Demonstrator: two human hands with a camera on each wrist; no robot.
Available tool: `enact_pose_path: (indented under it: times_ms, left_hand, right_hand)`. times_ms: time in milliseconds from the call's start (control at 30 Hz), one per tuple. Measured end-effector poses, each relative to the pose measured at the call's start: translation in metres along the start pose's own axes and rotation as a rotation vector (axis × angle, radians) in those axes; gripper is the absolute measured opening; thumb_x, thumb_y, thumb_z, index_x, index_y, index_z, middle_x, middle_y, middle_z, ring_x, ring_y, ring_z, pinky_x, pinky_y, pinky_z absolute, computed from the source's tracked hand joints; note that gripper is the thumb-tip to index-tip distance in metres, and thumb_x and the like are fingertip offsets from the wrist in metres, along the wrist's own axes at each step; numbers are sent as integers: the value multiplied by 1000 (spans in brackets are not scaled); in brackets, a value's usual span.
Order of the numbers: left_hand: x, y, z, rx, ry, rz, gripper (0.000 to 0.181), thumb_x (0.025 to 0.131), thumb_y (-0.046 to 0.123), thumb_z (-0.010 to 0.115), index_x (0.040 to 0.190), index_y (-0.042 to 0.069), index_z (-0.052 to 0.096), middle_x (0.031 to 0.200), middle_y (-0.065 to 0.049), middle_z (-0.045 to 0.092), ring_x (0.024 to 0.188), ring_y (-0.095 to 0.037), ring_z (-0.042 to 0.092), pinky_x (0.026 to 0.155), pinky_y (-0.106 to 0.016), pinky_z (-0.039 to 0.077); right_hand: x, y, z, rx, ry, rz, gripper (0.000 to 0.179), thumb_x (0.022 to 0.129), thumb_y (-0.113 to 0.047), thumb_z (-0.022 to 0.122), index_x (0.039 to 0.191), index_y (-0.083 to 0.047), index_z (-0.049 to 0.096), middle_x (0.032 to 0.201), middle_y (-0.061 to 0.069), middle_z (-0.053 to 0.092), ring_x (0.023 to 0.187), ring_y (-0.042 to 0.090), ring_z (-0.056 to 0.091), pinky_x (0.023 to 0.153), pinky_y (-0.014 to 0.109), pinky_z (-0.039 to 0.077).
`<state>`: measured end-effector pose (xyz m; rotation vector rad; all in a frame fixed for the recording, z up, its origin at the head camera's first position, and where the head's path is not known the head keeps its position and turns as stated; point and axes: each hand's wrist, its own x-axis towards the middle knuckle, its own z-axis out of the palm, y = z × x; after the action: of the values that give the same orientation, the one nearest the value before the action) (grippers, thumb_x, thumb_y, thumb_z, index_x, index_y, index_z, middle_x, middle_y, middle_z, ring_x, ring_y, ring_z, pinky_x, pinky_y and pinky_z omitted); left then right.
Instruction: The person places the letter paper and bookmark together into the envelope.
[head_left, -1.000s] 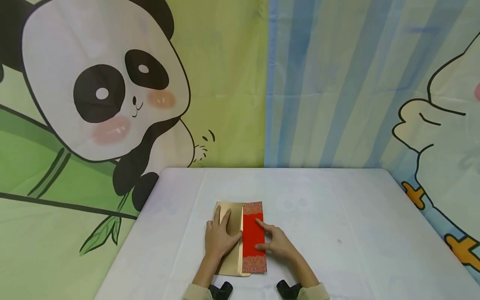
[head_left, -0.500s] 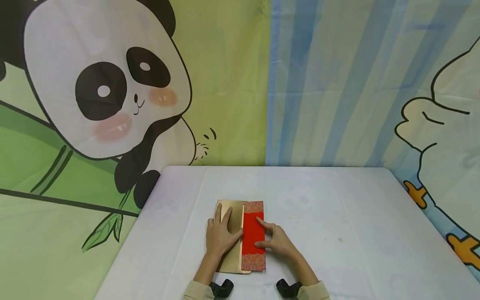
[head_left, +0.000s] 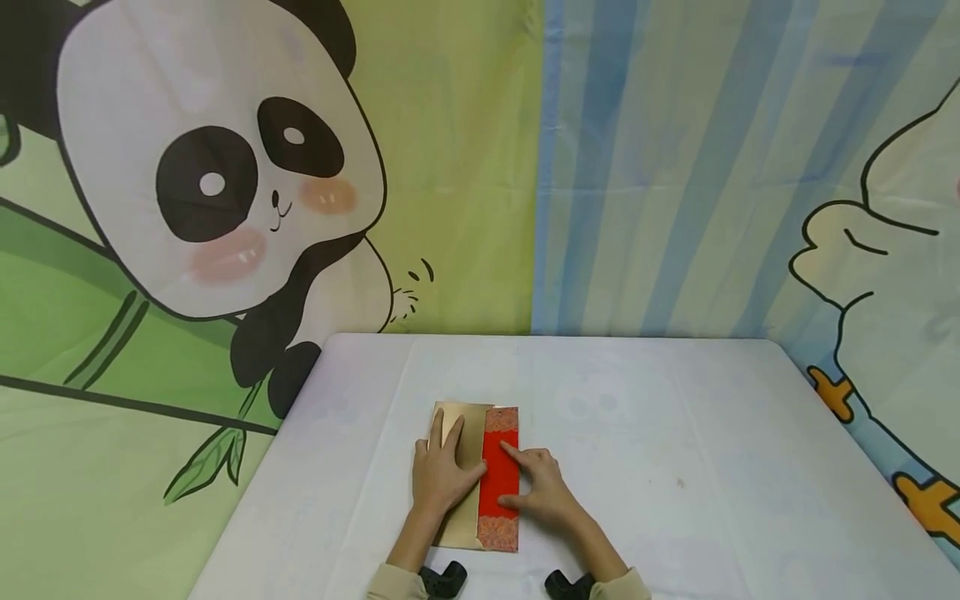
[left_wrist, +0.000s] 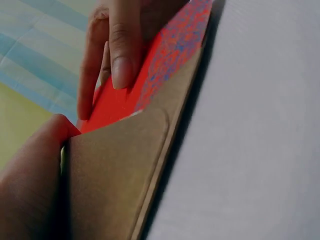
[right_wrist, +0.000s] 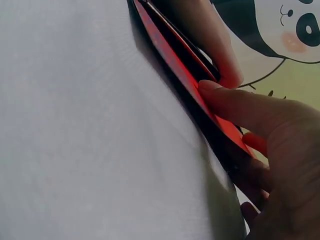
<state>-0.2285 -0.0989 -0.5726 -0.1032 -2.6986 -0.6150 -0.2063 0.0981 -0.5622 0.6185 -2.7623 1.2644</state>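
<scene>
A brown paper envelope (head_left: 471, 433) lies on the white table with its open side facing right. My left hand (head_left: 438, 479) presses on it, fingers spread and straight, the thumb at the edge of the opening. Partly inside that opening is a red packet (head_left: 497, 479) with patterned bands at both ends; its left part is hidden under the brown paper. My right hand (head_left: 546, 492) holds the packet's right side, thumb (right_wrist: 225, 102) on top and other fingers at its far edge and underside. The left wrist view shows the brown envelope's lip (left_wrist: 115, 127) lying over the red surface.
The white tabletop (head_left: 675, 433) stretches out behind and to the right of the envelope. Cloth backdrops with a panda (head_left: 210, 183) and blue stripes hang beyond the table. Black wrist mounts (head_left: 444, 579) show below both sleeves.
My right hand has moved a little left with the red packet, so less of the packet shows outside the brown envelope. The left hand has stayed in place.
</scene>
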Motion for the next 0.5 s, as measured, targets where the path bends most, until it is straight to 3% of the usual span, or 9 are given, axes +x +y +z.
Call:
enact_pose_path:
  times_ms: [167, 500]
  left_hand:
    - [-1, -2, 1, 16, 1, 12, 78, 66, 55, 63, 135, 22, 49, 148, -11, 27, 72, -25, 37, 58, -28, 29]
    - [-2, -3, 1, 25, 12, 23, 79, 65, 56, 64, 135, 21, 50, 148, -12, 28, 71, -24, 37, 58, -28, 29]
  right_hand:
    - [0, 6, 1, -138, 29, -98, 85, 64, -46, 79, 135, -10, 48, 114, 5, 54, 107, 24, 44, 90, 47, 35]
    - [-3, 11, -12, -113, -104, -142, 104, 60, -59, 76, 144, -14, 35, 138, 8, 44, 127, 29, 33, 96, 55, 30]
